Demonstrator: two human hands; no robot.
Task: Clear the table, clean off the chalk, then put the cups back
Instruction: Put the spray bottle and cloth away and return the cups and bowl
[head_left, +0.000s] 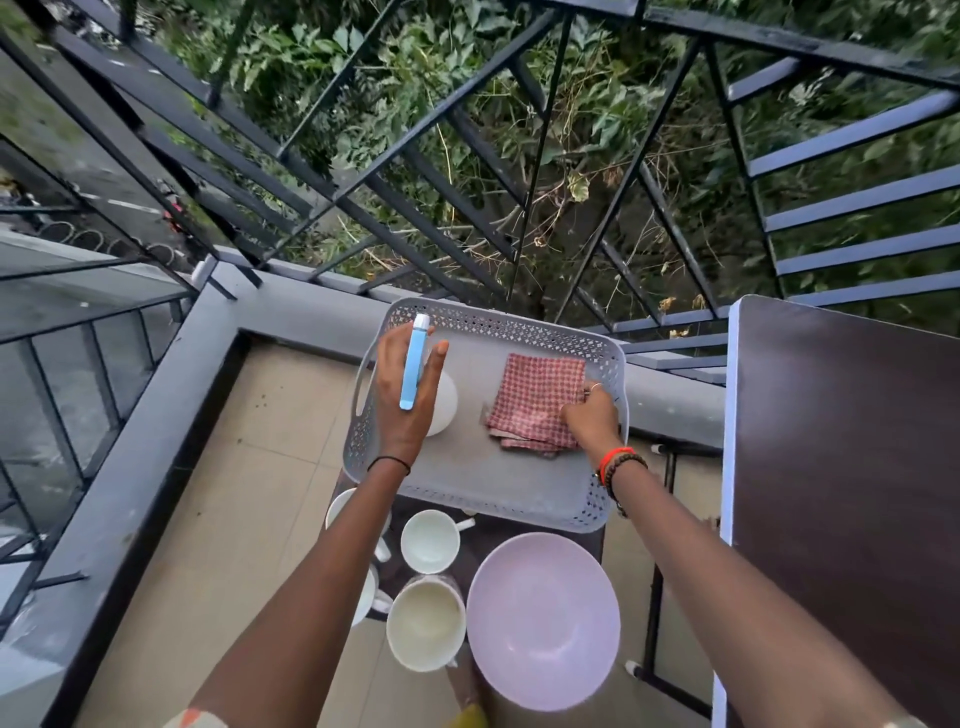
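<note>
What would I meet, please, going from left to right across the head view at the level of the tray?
The blue bottle in the left hand → checked cloth → right hand gripping the cloth's edge → dark table.

Soft, even daylight lies over everything, flat and without glare, with only a faint shade under my left hand (410, 410) on the grey tray (519, 499). Near my hands all is crisp: the blue tube (414, 364) my left holds, the checked cloth (535, 400) my right hand (589, 421) pinches. Far beyond my right hand the leaves (857, 62) smear, and the railing (363, 171) bars bow toward the edges.
</note>
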